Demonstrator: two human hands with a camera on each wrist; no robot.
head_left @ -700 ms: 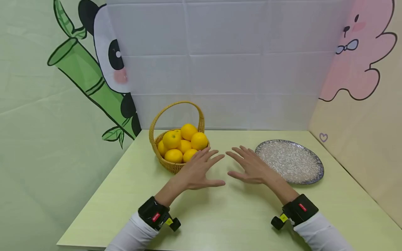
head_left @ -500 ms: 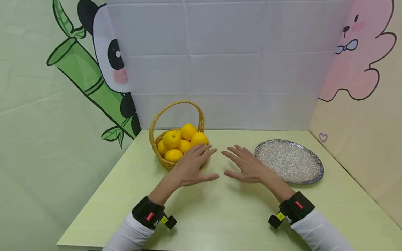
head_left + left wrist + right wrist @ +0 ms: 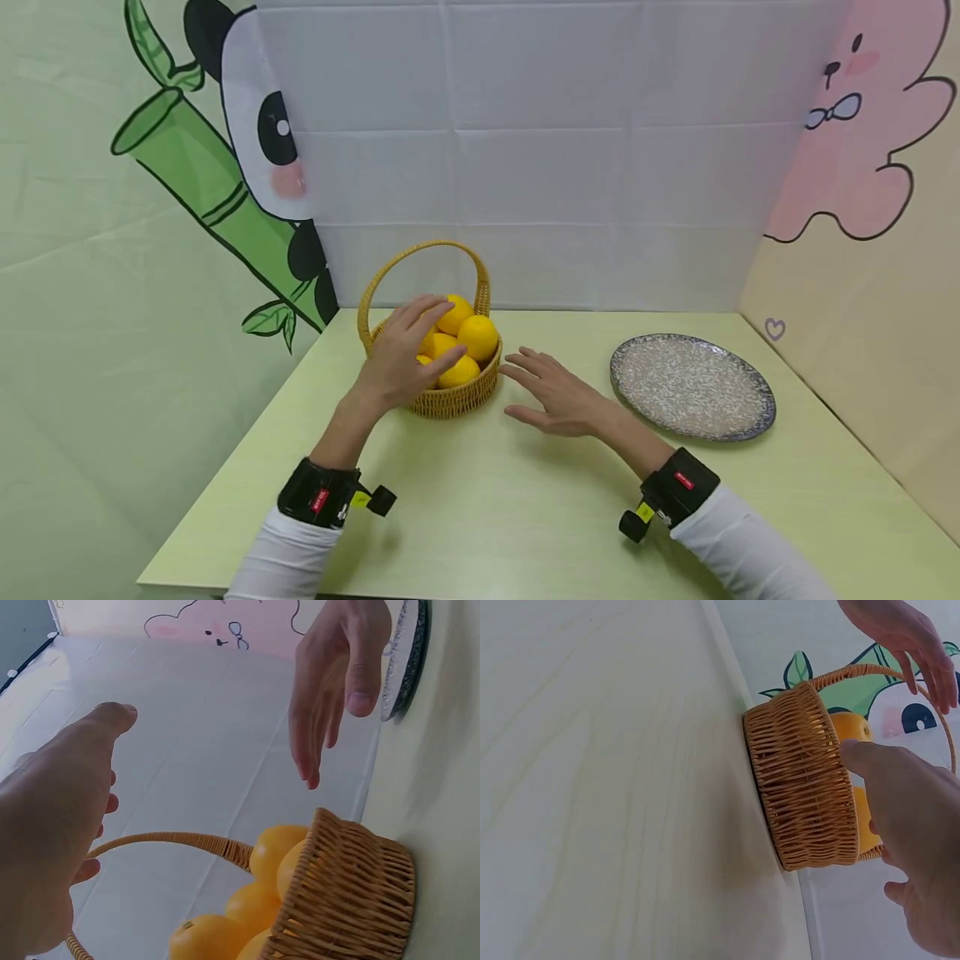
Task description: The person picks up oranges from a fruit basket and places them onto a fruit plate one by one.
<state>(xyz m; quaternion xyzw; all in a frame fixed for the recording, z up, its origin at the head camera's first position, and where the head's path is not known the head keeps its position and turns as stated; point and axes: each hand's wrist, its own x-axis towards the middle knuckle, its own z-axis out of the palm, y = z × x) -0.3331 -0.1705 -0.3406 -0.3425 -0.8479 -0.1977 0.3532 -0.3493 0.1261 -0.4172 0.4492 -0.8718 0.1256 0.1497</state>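
A wicker basket (image 3: 453,402) with a tall arched handle stands at the back left of the table, filled with several oranges (image 3: 477,337). My left hand (image 3: 397,354) hovers over the basket's left side with fingers spread, hiding part of the fruit in the head view. To the right of the basket, my right hand (image 3: 558,392) is held above the table, its fingers extended toward the rim. Neither hand holds anything. In the left wrist view, the oranges (image 3: 206,937) sit below my left hand (image 3: 60,825). The right wrist view shows the basket's woven side (image 3: 802,780).
An oval speckled plate (image 3: 692,387) with a dark blue rim lies at the right of the table (image 3: 480,533). A white sheet (image 3: 540,167) hangs behind the table, with panda and pink animal drawings at either side.
My left hand has moved left and up, from the basket's front right to over its left side. My right hand has shifted left toward the basket. Basket and plate stay in place.
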